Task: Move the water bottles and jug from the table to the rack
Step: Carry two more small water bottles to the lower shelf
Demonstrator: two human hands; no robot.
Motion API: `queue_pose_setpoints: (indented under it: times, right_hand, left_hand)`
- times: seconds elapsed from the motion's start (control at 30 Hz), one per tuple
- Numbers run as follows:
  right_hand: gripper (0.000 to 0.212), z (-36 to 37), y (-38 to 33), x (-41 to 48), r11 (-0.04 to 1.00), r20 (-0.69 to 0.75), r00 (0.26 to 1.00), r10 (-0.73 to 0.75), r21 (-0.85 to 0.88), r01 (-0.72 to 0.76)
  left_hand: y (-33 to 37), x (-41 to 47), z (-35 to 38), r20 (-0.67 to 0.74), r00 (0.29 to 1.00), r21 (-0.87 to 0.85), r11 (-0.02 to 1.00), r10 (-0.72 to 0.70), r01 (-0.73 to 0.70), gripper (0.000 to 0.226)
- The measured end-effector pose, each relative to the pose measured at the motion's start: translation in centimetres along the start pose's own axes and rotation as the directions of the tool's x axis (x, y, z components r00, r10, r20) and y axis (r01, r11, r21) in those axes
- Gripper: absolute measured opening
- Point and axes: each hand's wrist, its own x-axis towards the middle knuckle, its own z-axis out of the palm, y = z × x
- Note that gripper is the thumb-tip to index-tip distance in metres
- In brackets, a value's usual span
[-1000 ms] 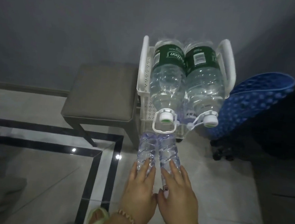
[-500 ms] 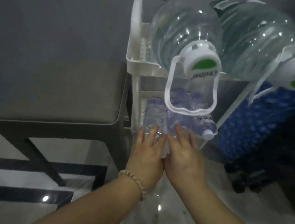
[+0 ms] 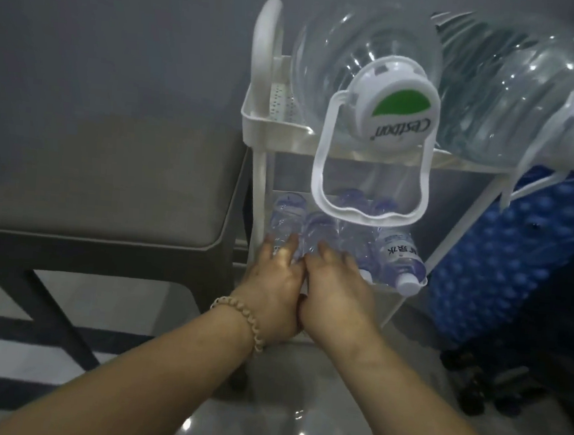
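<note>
Jugs: two, left jug (image 3: 356, 58) and right jug (image 3: 514, 98), atop the rack (image 3: 256, 125), upper right.
Small bottles (image 3: 395, 260): at least four, on its lower level, frame centre.
Hands: your left hand (image 3: 273, 285) and right hand (image 3: 338, 290) press them, fingers straight.

This looks like a dimly lit room in a home. A cushioned stool (image 3: 103, 182) stands at left against a plain grey wall (image 3: 121, 32). A white plastic storage rack (image 3: 252, 118) at centre carries large drinking-water jugs (image 3: 360, 51). Glossy floor tiles (image 3: 262, 421) run along the bottom.
</note>
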Motion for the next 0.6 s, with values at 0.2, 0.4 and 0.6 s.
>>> queue_pose_setpoints:
  times: [0.2,0.4,0.6]
  right_hand:
    - [0.065,0.9,0.2,-1.7,0.997,-0.139,0.987,-0.077,-0.018,0.075]
    - [0.065,2.4,1.5,-3.6,0.968,-0.387,0.905,-0.179,0.096,0.233]
    - [0.035,6.1,2.8,-4.9,0.915,-0.596,0.751,-0.284,0.066,0.399]
  left_hand:
    - [-0.1,-0.1,-0.5,-0.047,0.997,-0.075,0.995,0.067,-0.071,0.070]
    - [0.0,-0.9,0.9,-0.032,0.999,-0.044,0.999,-0.002,0.001,0.058]
    - [0.7,-1.3,0.3,-0.137,0.990,0.087,0.995,-0.039,0.052,0.053]
